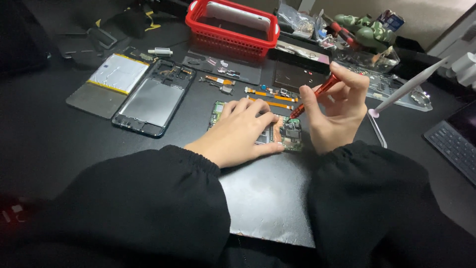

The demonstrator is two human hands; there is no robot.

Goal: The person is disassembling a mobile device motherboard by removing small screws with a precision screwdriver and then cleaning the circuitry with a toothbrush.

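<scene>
Your left hand [243, 131] lies flat, fingers spread, pressing the green circuit board [292, 134] onto the black mat [267, 198]. Your right hand [337, 111] pinches a red screwdriver [317, 94], tip touching the board's right end

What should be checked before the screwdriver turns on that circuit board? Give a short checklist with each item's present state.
1. Left hand lies flat on the green circuit board, pinning it to the dark mat: ok.
2. Right hand grips the red screwdriver in its fingers: ok.
3. Screwdriver tip reaches the board's right end: ok; seated in a screw: cannot tell.
4. Orange flex cables lie beyond the board, apart from both hands: ok.
5. Phone frame and battery lie to the left, away from the hands: ok.
</scene>
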